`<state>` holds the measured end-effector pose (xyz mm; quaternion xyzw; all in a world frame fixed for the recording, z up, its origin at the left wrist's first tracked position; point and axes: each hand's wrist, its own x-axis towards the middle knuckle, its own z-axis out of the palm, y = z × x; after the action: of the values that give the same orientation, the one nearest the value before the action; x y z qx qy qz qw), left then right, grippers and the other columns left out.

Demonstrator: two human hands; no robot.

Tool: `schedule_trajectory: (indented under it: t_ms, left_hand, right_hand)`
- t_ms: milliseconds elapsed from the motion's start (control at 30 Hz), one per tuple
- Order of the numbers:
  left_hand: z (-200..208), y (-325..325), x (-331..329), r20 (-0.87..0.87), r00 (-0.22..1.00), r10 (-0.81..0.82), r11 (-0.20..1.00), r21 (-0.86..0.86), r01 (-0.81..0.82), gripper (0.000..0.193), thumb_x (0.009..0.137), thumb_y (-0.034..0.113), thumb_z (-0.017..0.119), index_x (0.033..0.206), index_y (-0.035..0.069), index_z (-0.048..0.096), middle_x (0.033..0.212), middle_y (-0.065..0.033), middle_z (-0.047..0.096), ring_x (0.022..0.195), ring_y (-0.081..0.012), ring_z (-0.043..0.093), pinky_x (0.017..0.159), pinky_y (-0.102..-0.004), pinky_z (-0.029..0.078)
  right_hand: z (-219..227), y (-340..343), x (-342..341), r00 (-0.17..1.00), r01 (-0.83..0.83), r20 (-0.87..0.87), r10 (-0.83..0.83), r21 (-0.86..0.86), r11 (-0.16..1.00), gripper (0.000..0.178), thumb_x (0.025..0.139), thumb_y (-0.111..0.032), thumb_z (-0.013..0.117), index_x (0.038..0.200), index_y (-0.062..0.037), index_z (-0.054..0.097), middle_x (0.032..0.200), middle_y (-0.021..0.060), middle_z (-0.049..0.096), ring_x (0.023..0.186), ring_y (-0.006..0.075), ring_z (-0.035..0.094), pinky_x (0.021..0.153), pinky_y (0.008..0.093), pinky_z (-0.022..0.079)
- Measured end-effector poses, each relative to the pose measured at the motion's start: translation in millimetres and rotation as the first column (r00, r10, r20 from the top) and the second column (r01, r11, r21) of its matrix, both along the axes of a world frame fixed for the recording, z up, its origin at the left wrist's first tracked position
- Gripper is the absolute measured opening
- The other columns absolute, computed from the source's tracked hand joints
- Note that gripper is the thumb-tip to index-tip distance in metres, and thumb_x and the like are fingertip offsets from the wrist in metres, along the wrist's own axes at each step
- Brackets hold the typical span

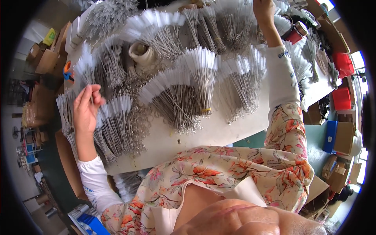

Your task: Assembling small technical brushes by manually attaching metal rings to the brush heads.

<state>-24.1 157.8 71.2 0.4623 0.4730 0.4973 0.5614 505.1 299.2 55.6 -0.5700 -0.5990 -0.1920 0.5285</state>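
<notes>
My left hand (85,109) is raised over the left side of the table, thumb and fingers pinched together. Whatever lies between the fingertips is too blurred to make out. White-bristled wire brushes (84,64) stand out just beyond it, and more brushes (113,117) with looped wire ends lie beside it. My right arm stretches to the far right, where my right hand (264,11) is partly cut off by the upper edge, fingers hidden. A tied bundle of brushes (203,78) rests mid-table on a fanned pile of brushes (172,98). Another fan of brushes (246,82) lies to its right.
A cream-coloured roll or cup (141,53) stands among the brushes. Orange-handled scissors (68,71) are at the table's left edge. A red jar (296,33) stands far right. Red bins (342,98), a blue box (330,136) and cartons line the right side.
</notes>
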Motion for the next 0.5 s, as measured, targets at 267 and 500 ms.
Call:
schedule_trajectory:
  t_ms: [267,500]
  left_hand:
    - [-13.7,-50.2,124.1,-0.258,0.961,-0.097,0.884,0.422,0.203,0.019,0.087,0.005,0.054,0.104,0.004,0.062,0.074,-0.0020,0.056,0.058,-0.0028,0.050,0.045,-0.0166,0.038]
    - [-60.4,-61.5,130.5,-0.255,0.894,0.369,0.363,0.925,0.114,0.019,0.080,-0.002,0.058,0.097,0.004,0.053,0.081,-0.0110,0.057,0.069,-0.0202,0.058,0.061,-0.0286,0.047]
  right_hand:
    - [-3.6,-138.1,-197.5,0.003,-0.949,-0.723,0.691,0.216,0.231,0.023,0.089,-0.023,0.051,0.104,-0.0072,0.060,0.095,0.0073,0.063,0.092,0.0236,0.060,0.081,0.0330,0.047]
    - [-48.1,-223.0,-227.4,0.336,-0.866,-0.714,0.614,0.021,0.499,0.029,0.091,-0.020,0.053,0.115,-0.0031,0.055,0.105,0.0065,0.056,0.103,0.0143,0.051,0.091,0.0288,0.040]
